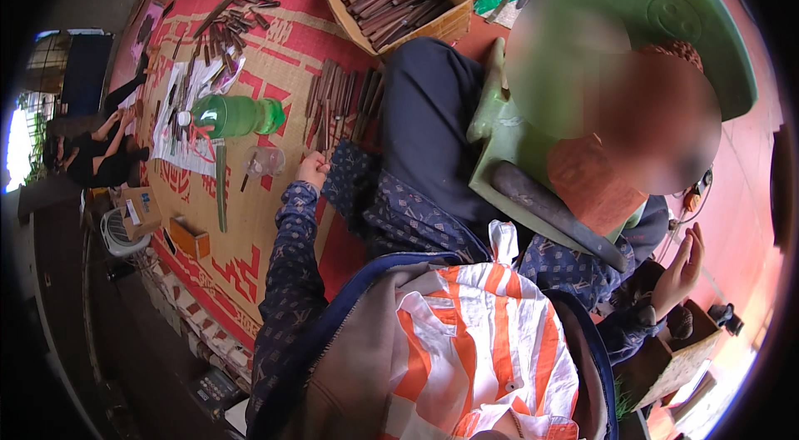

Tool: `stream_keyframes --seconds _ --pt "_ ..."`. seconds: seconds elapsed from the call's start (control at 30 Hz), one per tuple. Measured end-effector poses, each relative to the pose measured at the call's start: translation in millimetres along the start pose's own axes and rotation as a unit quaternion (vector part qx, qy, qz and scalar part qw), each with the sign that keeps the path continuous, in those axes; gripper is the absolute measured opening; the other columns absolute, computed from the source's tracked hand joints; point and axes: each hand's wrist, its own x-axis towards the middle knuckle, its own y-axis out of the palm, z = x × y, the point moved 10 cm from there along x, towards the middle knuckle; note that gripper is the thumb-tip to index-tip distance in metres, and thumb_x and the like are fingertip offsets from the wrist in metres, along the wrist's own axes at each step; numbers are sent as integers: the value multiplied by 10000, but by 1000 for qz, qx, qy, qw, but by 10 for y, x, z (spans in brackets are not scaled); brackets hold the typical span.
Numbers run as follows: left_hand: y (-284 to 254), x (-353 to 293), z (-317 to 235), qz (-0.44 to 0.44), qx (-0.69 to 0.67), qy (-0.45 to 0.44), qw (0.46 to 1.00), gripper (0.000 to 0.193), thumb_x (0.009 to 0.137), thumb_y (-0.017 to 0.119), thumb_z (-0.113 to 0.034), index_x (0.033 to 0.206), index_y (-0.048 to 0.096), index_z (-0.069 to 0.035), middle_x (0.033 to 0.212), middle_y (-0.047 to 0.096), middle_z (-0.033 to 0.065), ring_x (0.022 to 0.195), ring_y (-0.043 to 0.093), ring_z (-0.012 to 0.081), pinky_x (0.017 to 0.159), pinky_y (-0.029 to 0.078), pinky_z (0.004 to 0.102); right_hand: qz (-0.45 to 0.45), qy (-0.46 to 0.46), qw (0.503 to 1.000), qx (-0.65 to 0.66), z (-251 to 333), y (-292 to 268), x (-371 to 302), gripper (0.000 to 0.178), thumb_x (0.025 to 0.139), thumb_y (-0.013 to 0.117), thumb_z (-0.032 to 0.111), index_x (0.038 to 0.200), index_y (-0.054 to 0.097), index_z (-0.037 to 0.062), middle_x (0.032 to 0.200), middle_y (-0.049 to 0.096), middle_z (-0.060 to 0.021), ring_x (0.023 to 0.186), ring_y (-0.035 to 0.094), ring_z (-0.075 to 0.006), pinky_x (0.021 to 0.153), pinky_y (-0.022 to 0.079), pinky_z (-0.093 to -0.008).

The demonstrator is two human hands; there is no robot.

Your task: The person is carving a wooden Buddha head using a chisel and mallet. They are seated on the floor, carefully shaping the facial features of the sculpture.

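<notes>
My left hand is closed, fingers curled together, at the lower end of a row of slim dark-brown sticks lying on the woven mat. What its fingers hold, if anything, is too small to make out. My right hand is raised at the far right with fingers stretched out and nothing in it. Beside my left hand are a clear plastic cup and a green bottle on its side. In front of me stands a green plastic chair with a long dark bar across its near edge; a large area on it is blurred.
A cardboard box full of brown sticks stands beyond my knee. More short brown pieces lie loose on the red-and-tan mat. A small wooden box sits toward the mat's left edge. Another person in dark clothes sits far left.
</notes>
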Motion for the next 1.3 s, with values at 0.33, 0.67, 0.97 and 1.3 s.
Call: stream_keyframes --seconds 0.33,0.67,0.97,1.3 --pt "298 161 -422 12 64 -12 998 112 841 668 -85 924 594 -86 790 656 141 815 652 334 724 496 432 89 36 994 -49 -560 9 221 333 1023 506 211 1219 591 -45 1234 626 -130 1166 565 -214 1027 407 -339" --pt "142 402 -823 -144 85 34 985 217 846 703 -195 1009 639 -67 1000 664 155 955 642 383 795 515 476 109 -2 992 -64 -129 188 251 363 1032 485 242 1230 579 -46 1268 608 -134 1187 554 -223 1035 407 -343" --pt "67 49 -406 -151 -9 9 988 315 806 756 -321 820 700 -11 832 671 165 778 650 345 721 507 431 47 108 993 23 -66 174 324 710 1030 294 545 652 532 -7 1234 651 -169 1211 560 -288 1094 385 -409" --pt "822 410 -1189 -98 203 87 970 269 828 674 -208 1072 656 -95 1113 573 152 1075 548 357 917 453 487 68 15 995 65 104 268 254 600 1058 376 359 694 602 -62 1209 654 -210 1179 585 -294 1057 394 -444"
